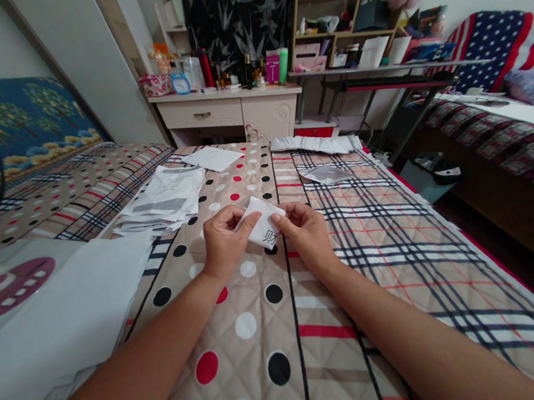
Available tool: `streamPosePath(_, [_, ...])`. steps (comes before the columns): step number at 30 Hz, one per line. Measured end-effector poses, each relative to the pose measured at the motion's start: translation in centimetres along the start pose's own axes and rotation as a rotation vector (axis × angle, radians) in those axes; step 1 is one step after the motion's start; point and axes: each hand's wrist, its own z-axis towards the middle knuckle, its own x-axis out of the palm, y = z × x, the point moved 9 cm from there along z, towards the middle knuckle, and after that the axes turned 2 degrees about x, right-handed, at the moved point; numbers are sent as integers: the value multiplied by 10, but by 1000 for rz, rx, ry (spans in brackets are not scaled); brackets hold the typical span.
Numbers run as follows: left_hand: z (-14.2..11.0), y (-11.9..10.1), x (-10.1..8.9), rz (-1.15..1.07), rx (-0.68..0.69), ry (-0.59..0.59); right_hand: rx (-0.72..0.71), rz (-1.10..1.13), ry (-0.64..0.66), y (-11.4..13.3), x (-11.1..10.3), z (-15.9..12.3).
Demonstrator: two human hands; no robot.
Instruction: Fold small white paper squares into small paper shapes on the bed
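Observation:
A small folded white paper (260,223) with a black printed character on its lower corner is held between both hands, above a quilted bedspread (259,302). My left hand (226,239) pinches its left edge, thumb on top and fingers curled beneath. On the other side, my right hand (306,231) grips the right edge the same way, its thumb pressed on the face. Both thumbs point inward. The undersides of the fingers and the back of the paper are hidden.
Left lie a stack of printed papers (164,195) and large white sheets (90,295) with a purple print. Farther off are a white sheet (214,158), a folded paper strip (316,144) and a grey-white paper piece (327,174). A dresser (220,112) stands beyond the bed.

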Motion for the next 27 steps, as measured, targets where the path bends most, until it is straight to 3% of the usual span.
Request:
streamPosePath(10, [1,1,3,17,-31,53,-91,-76,4,7,-3,2])
streamPosePath(16, [7,1,2,59,2,111,35,-39,94,-6,3,5])
streamPosePath(23, [7,-4,1,138,60,103,116,-30,38,-12,-5,5])
streamPosePath(27, [7,-4,0,147,59,104,90,-58,-11,-8,-8,5])
